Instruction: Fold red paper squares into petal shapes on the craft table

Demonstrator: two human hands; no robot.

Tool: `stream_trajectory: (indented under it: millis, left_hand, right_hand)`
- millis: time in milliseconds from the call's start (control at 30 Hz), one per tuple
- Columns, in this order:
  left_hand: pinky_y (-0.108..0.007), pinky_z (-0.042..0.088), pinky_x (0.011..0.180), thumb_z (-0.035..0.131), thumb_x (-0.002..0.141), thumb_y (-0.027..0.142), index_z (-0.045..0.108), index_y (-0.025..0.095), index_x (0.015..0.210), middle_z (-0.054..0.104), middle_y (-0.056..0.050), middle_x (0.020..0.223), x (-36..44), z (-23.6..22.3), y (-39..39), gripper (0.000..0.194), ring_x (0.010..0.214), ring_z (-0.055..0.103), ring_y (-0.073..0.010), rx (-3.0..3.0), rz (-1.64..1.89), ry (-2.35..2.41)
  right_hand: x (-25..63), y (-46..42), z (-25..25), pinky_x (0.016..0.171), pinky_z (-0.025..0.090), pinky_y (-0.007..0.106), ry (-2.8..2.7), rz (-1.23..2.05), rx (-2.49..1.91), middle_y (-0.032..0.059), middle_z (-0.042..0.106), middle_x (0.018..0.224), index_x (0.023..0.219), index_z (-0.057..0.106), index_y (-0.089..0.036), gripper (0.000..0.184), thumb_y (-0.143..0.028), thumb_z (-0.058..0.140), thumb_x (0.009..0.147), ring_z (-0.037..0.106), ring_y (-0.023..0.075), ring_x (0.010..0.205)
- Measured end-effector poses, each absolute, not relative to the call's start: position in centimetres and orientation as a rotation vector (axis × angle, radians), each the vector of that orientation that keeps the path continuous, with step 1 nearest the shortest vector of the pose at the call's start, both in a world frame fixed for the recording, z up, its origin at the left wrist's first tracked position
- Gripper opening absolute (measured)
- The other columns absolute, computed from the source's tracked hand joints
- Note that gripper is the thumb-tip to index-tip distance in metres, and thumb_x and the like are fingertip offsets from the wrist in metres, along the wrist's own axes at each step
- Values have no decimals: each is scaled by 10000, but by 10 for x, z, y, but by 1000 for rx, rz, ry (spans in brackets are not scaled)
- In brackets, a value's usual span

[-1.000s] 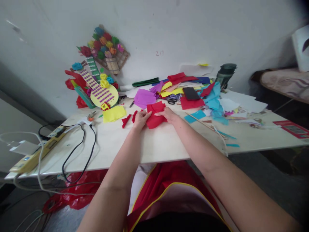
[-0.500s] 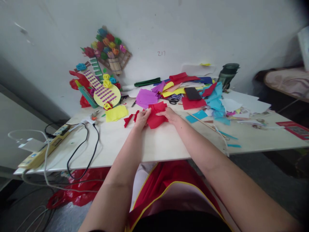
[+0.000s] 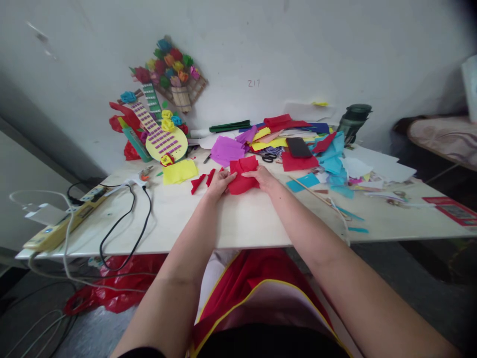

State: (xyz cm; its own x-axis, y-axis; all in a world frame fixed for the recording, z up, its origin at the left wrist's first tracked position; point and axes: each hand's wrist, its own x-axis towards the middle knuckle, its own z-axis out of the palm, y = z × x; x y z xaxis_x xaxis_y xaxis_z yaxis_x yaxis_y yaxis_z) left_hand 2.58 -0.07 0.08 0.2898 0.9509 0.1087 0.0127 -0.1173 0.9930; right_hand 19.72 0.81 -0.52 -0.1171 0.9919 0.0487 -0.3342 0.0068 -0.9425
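Both hands hold a piece of red crepe paper (image 3: 243, 175) just above the table, one at each side. The left edge of the paper is pinched by my left hand (image 3: 220, 184), thumb on top. On the opposite edge, my right hand (image 3: 261, 177) is closed with its thumb lying over the paper; its other fingers are partly hidden beneath. Small folded red paper strips (image 3: 198, 184) lie just left of my left hand. Farther left is a flat yellow paper sheet (image 3: 180, 172), and purple paper (image 3: 227, 150) lies behind the hands.
A heap of coloured paper, a dark phone (image 3: 298, 147) and black scissors (image 3: 269, 158) lie at the back. Blue paper (image 3: 302, 182) and a thin stick (image 3: 311, 190) are at right. A power strip (image 3: 67, 219) with cables occupies the left. Flower-decorated crafts (image 3: 166, 145) lean against the wall.
The lower part of the red paper appears slightly shorter and rounder. Both hands keep their hold on it. The whole view has shifted a little.
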Motion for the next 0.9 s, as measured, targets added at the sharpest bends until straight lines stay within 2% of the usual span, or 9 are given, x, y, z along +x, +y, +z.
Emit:
stream_trajectory:
  millis: [267,567,733,900]
  left_hand:
    - [-233,355,471,790,563,393,563,148,619,563,-12,539,26,2,1,338,488,507,-102,1314,1046,836]
    - [-235,376,476,796,552,369,561,149,626,573,-2,529,26,-4,6,330,478,518,-103,1297,1097,859]
    - [-245,416,503,795,550,377,565,149,643,619,-19,572,26,-3,5,337,515,562,-123,1296,1063,813]
    - [-253,430,528,795,559,354,580,145,655,626,-20,574,26,-2,3,315,542,585,-137,1291,1063,777]
  right_hand:
    - [195,5,-3,844,484,413,-1110,1484,-857,40,713,701,770,677,-152,337,-136,780,450,665,244,807]
    - [197,9,-7,868,473,410,-1133,1466,-822,54,719,777,835,676,-165,376,-194,792,478,657,241,852]
    - [198,13,-10,847,479,423,-1111,1351,-917,42,710,720,783,674,-164,358,-219,802,453,659,243,812]
    - [196,11,-9,836,485,418,-1153,1377,-884,49,714,737,801,678,-152,376,-218,803,453,660,237,808]
